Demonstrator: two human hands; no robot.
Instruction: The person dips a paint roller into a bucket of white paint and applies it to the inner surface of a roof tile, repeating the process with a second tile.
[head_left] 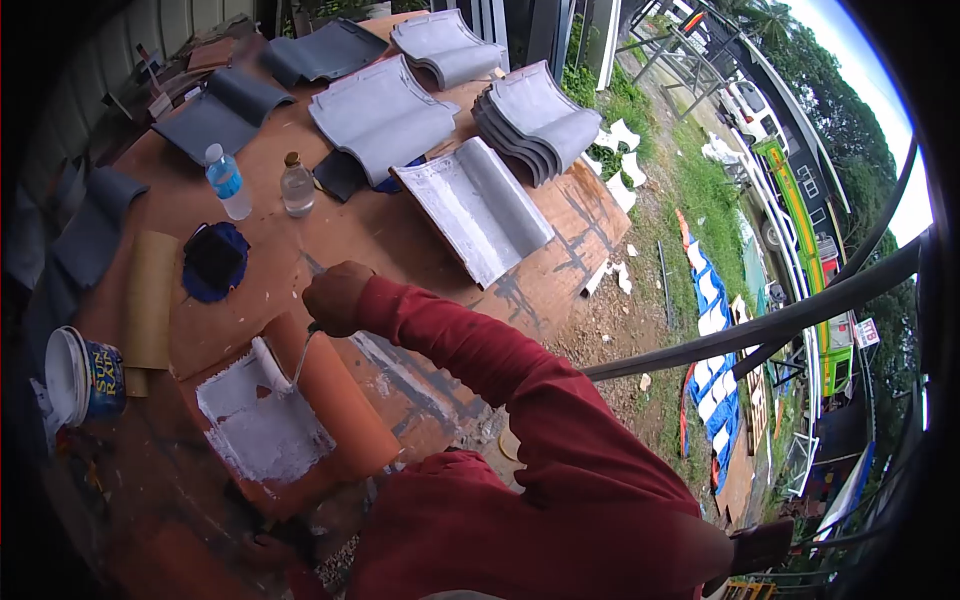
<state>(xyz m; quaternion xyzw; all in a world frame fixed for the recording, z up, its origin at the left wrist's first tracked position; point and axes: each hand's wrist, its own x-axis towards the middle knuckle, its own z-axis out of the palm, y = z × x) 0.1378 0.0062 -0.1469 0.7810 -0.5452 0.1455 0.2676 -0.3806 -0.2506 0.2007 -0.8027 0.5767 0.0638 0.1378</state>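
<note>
Where the orange clay roof tile (320, 400) lies on the brown plywood table (400, 240), a paint roller (272, 362) is pressed to its upper left part, at the edge of a patch of grey-white paint (262, 430). The roller's handle is gripped by the right hand (336, 297), fingers wrapped tightly around it, the red sleeve (480, 350) stretching back to the body. The left hand (262, 548) is seen low at the tile's near edge, in shadow; whether its fingers are curled or spread cannot be told. An open paint can (85, 378) is placed left of the tile, at the table's edge. Further back, a blue cloth (213, 262), a water bottle (228, 182) and a small clear bottle (297, 186) are set near one another. Grey-painted tiles (475, 205) are laid and stacked across the far end.
</note>
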